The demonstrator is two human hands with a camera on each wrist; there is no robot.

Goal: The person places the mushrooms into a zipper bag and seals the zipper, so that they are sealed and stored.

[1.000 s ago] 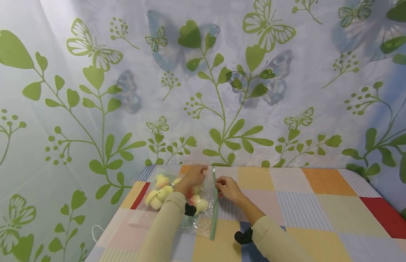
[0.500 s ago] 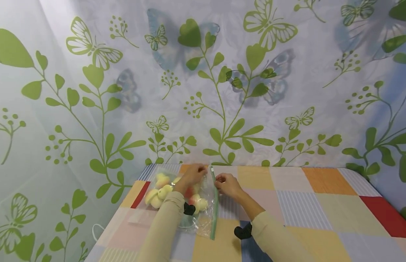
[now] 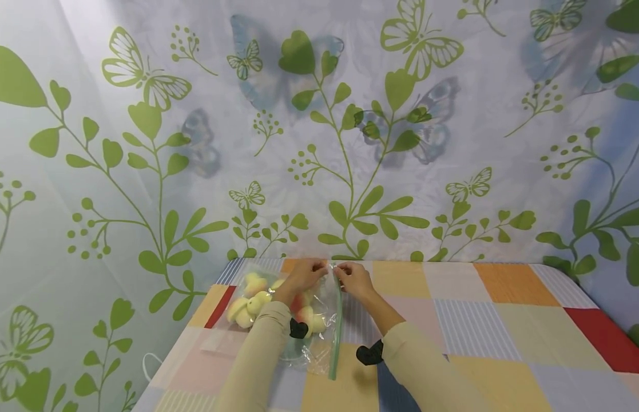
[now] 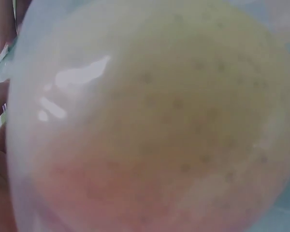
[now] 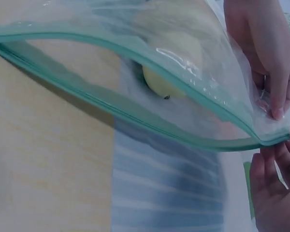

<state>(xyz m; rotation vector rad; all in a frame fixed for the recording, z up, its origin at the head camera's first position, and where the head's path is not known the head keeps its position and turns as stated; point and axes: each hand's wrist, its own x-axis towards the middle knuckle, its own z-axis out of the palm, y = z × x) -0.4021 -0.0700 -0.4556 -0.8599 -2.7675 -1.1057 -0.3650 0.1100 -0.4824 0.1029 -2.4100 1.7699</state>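
Observation:
A clear zip bag (image 3: 321,360) with a green zip strip (image 3: 336,349) lies on its side, holding several yellow fruits (image 3: 243,315) with red blush. My left hand (image 3: 300,280) reaches over it and pinches the clear film at its far corner. Right beside it, my right hand (image 3: 356,279) pinches the end of the zip strip between thumb and fingers. The right wrist view shows the bag's mouth gaping along the green strip (image 5: 135,121), with one yellow fruit (image 5: 166,79) inside. A speckled yellow-red fruit (image 4: 174,121) behind film fills most of the left wrist view.
A patchwork cloth (image 3: 484,332) in checks and stripes covers the table. Behind it hangs a curtain (image 3: 319,143) printed with green leaves and butterflies. A white cord loop (image 3: 150,366) shows at the table's left edge.
My right hand has moved left and slightly away from me along the zip strip, up to its far end next to my left hand. The left hand has shifted only slightly.

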